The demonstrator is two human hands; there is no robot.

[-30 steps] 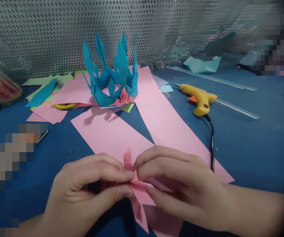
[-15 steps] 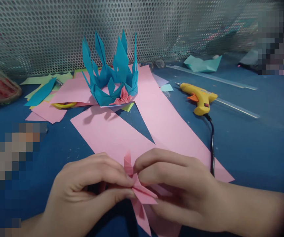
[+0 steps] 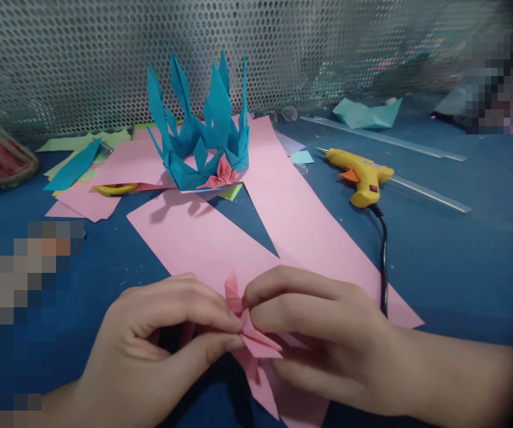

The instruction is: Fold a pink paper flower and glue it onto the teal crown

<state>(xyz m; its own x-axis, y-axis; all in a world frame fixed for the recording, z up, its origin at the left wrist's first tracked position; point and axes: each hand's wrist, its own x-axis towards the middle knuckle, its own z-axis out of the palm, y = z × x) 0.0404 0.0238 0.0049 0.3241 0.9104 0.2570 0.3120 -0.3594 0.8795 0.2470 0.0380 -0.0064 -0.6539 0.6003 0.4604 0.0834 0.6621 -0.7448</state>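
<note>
Low in the middle of the view, my left hand [image 3: 162, 345] and my right hand [image 3: 323, 339] both pinch a small folded pink paper piece [image 3: 251, 345]. Its pointed flaps stick out above and below my fingertips. Both hands are closed on it, thumbs and forefingers pressed together. Under my hands lie long pink paper strips [image 3: 194, 238] on the blue table [image 3: 461, 261]. Farther back stands a blue folded paper crown [image 3: 198, 128] with a small pink paper flower [image 3: 223, 174] on its front.
A yellow glue gun [image 3: 361, 175] with a black cord [image 3: 383, 255] lies to the right, clear glue sticks [image 3: 425, 193] beside it. Yellow-handled scissors [image 3: 113, 189] and paper scraps [image 3: 75, 166] lie at the left. A perforated metal screen [image 3: 283, 53] closes off the back.
My fingers have shifted slightly on the pink piece, and its lower flaps have turned a little. Everything else on the table stays where it was.
</note>
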